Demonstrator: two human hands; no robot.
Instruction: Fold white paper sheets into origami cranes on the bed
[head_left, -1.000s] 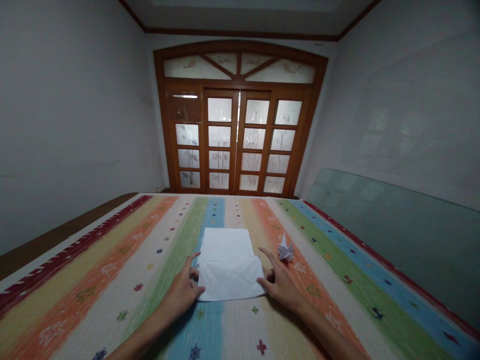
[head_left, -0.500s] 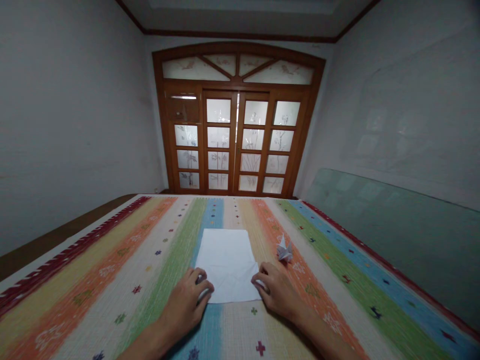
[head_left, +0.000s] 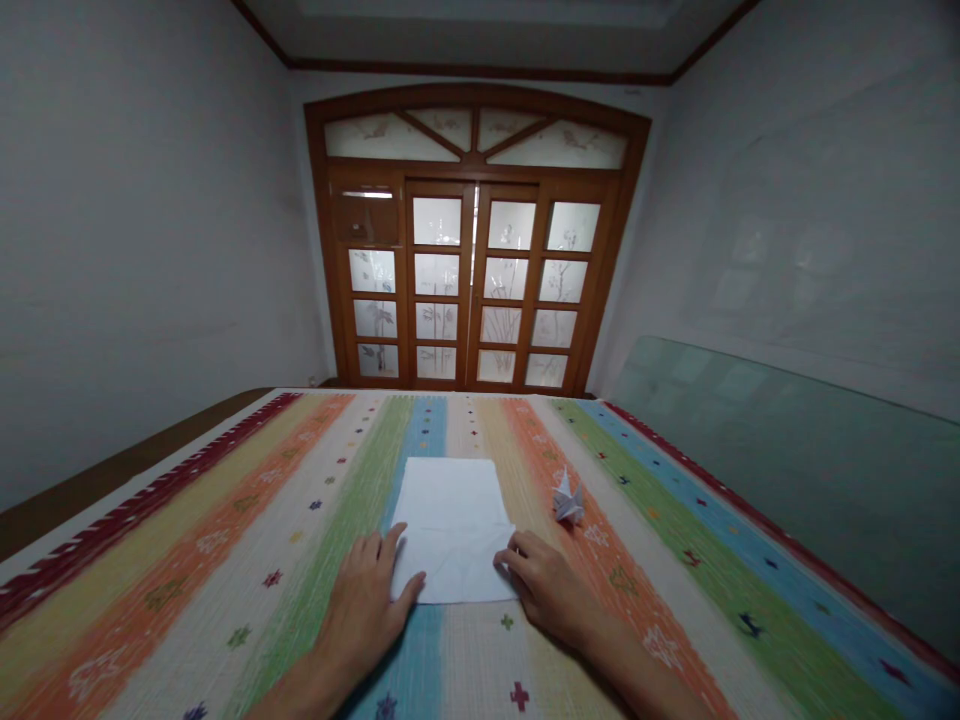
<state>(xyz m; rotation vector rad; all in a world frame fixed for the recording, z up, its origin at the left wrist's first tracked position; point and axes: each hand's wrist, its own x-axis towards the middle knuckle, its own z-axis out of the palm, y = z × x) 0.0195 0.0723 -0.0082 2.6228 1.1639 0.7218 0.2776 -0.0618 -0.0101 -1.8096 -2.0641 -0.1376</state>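
Note:
A white sheet of paper (head_left: 454,520) lies on the striped cloth, with a crease across its nearer part. My left hand (head_left: 369,590) rests at the sheet's left edge, fingers spread, the thumb on the near left corner. At the right edge is my right hand (head_left: 544,580), its fingers curled together on the paper's near right side. Beyond that hand, to the right, a small folded paper figure (head_left: 568,503) with pointed tips stands on an orange stripe.
The striped, patterned cloth (head_left: 300,560) covers the table. A pale green panel (head_left: 787,450) runs along the right side. Wooden doors with glass panes (head_left: 472,280) stand beyond the far edge.
My left hand has opened from a pinch, its fingers now spread along the left edge. My right hand has shifted slightly left over the paper.

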